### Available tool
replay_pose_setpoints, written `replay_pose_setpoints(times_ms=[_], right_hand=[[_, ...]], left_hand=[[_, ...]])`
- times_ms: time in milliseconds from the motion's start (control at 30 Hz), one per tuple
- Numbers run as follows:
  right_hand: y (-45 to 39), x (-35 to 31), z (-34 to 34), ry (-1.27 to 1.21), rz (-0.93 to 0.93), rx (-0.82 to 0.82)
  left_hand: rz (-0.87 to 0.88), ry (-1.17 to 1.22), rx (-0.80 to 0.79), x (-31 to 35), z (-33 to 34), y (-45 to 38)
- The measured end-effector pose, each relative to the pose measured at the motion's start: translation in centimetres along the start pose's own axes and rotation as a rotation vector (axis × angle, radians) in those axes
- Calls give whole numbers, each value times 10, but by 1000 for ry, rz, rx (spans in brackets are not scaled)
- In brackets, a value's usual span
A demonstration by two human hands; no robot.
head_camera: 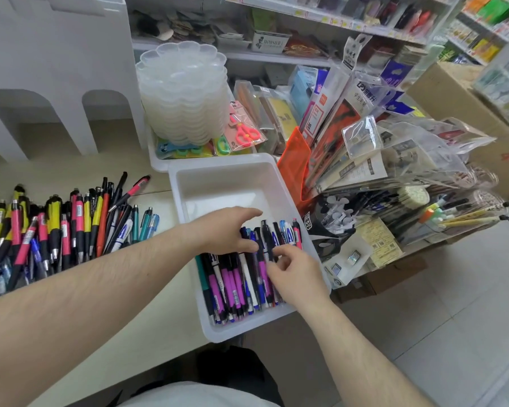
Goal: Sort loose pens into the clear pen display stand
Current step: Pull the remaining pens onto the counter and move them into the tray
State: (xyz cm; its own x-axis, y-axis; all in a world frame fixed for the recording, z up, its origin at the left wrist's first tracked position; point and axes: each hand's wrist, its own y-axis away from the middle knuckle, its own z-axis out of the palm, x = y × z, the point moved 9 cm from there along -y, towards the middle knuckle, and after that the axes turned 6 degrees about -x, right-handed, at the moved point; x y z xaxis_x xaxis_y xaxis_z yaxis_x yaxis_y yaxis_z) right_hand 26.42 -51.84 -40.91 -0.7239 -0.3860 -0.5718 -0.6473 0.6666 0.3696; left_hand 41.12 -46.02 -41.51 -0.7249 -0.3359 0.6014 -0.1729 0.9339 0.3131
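Both forearms outstretched — right hand (pixel 296 274) pinching pens (pixel 241 277) (left hand (pixel 222 230) flat)

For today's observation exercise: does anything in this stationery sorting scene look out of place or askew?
Yes. In the loose pen pile on the table, a pink-and-black pen lies slanted across the top while most others run roughly parallel. The pens in the white tray, under both hands, sit in an orderly row. The tray also overhangs the table's edge.

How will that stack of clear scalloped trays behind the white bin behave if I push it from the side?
The stack of clear trays looks like thin plastic, so probably light and easy to slide. It stands tall and leans slightly, so a high push may topple or fan it out. Nested smooth layers could slip apart.
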Motion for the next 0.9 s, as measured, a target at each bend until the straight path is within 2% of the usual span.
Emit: replay_pose_setpoints(times_ms=[67,267,500,700,900], right_hand=[[1,0,10,40,-31,-50],[9,4,21,194,-106,-47],[10,4,15,192,-193,-26],[7,8,14,179,-266,-18],[5,13,11,153,-244,-20]], left_hand=[[-6,10,-18,-4,4,4],[-23,-30,-55,-5,17,5],[-63,-22,-19,-2,23,3],[-25,-150,-152,-2,29,9],[-24,-238,-22,0,21,9]])
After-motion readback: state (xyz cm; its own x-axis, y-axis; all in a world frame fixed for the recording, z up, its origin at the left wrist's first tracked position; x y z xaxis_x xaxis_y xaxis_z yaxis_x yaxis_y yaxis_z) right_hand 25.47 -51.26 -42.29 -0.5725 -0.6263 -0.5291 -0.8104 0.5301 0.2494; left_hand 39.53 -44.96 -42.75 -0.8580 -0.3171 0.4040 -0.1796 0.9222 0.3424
